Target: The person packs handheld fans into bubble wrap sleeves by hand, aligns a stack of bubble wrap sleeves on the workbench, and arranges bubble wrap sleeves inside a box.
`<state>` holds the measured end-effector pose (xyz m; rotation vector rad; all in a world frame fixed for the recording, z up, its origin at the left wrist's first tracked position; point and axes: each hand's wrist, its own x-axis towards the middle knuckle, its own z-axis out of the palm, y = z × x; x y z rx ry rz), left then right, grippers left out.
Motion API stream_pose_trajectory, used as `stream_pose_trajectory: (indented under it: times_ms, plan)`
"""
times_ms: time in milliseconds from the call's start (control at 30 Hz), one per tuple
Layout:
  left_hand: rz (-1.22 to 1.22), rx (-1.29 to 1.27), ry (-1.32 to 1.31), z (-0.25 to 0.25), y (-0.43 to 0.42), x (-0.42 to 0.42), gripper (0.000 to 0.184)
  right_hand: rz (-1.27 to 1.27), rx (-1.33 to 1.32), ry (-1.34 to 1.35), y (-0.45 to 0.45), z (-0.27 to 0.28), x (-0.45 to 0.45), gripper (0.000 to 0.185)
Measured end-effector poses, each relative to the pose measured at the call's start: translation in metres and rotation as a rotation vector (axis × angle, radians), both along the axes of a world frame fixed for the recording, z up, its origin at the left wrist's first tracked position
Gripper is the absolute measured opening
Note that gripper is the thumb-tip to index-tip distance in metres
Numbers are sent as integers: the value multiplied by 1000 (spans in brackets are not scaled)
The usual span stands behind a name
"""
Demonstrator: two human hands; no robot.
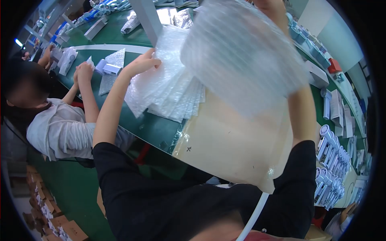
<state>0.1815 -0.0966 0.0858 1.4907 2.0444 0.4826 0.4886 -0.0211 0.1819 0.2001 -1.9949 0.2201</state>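
Note:
My right hand [268, 5] is raised at the top edge of the view, partly cut off, and grips a clear bubble wrap bag [245, 56]. The bag hangs blurred in front of my right forearm. My left hand [144, 64] has its thumb and fingers closed at the left edge of another bubble wrap bag [172, 46], above a fanned pile of bubble wrap bags [165, 96]. Some of its fingertips are hidden. Under the pile and the raised bag lies a tan cardboard sheet [229, 140] with clear tape on its edges.
A co-worker [60, 124] sits at the left, hands together near a pale device [108, 68] on bubble wrap. The green table [150, 126] carries a grey post [145, 20]. At the right stand several white-and-lilac handheld devices [331, 156] and white boxes [339, 112]. Cardboard boxes [68, 229] lie lower left.

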Motion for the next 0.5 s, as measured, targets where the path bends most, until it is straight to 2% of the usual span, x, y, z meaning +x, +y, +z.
stream_pose_trajectory:
  times_ms: [133,167,267,400,500]
  plan:
    - [7,12,-131,5,-21,14,64,-113,186,132,-4,-20,-35,18]
    - [-11,-28,-140,10,-24,16,64,-105,126,139,15,-46,-47,28]
    - [-13,-39,-278,9,-32,24,60,-298,-170,480,16,-61,-51,13]
    - [94,-8,-573,-4,-32,36,54,-408,-197,630,22,-55,-68,11]
    - [61,72,-465,-23,-24,35,54,-379,-253,729,10,-30,-81,13]
